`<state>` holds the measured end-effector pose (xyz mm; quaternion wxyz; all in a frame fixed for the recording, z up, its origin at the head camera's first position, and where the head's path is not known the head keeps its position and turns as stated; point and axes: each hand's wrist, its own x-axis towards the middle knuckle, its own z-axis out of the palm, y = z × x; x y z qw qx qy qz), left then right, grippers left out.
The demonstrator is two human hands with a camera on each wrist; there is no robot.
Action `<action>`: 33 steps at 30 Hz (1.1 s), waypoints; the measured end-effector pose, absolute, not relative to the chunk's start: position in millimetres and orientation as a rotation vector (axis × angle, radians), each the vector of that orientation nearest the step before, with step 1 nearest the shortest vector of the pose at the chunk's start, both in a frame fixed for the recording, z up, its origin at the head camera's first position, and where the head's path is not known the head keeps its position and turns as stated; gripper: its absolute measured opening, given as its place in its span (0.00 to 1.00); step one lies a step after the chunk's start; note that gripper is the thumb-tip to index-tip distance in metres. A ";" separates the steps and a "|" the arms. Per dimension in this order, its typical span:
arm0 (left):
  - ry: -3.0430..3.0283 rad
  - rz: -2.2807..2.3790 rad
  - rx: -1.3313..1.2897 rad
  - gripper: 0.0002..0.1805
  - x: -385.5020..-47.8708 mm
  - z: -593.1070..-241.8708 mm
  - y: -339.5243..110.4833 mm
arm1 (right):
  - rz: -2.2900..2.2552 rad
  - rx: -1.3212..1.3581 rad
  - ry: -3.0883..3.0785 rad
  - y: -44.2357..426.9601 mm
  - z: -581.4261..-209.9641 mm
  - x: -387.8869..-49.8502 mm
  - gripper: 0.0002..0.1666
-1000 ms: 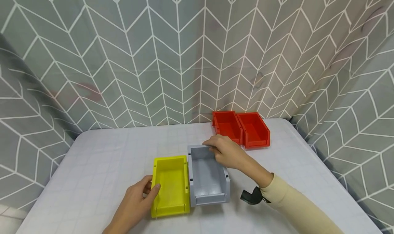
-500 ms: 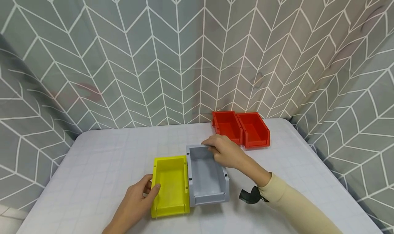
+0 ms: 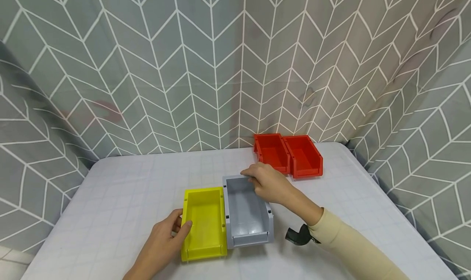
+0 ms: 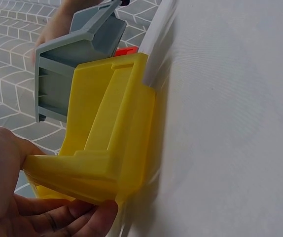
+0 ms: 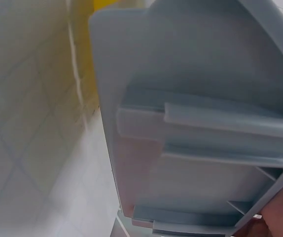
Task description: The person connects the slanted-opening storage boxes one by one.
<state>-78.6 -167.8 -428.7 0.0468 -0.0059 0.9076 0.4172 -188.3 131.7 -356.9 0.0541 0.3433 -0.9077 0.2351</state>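
Over the last second, the grey open-fronted plastic bin [image 3: 246, 220] has shifted slightly toward the left hand [image 3: 160, 239], up to the yellow rectangular plastic bin [image 3: 204, 220]. This appears to bring their facing side walls together or nearly so; the work seems to be at the alignment stage.

Left hand: pinches the outer wall of the yellow bin, thumb inside, fingers outside. Right hand [image 3: 272, 184]: grips the far rim of the grey bin, which lies between the hands and appears raised.

Not determinable: contact or interlock along the seam. Right fingertips: partly concealed behind the rim. Black curved piece [image 3: 299, 236] below the right wrist: function unclear.
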 end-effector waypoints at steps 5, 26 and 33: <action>2.774 1.265 -0.023 0.24 -79.0 -430.0 -167.9 | 0.681 1.042 -2.762 131.2 -357.3 -188.5 0.17; 2.853 1.321 -0.012 0.39 -74.2 -430.6 -162.0 | 0.936 1.018 -2.729 130.6 -366.2 -172.5 0.27; 3.018 1.265 0.197 0.35 -71.9 -437.1 -161.5 | 0.992 1.006 -2.667 128.5 -366.9 -159.9 0.31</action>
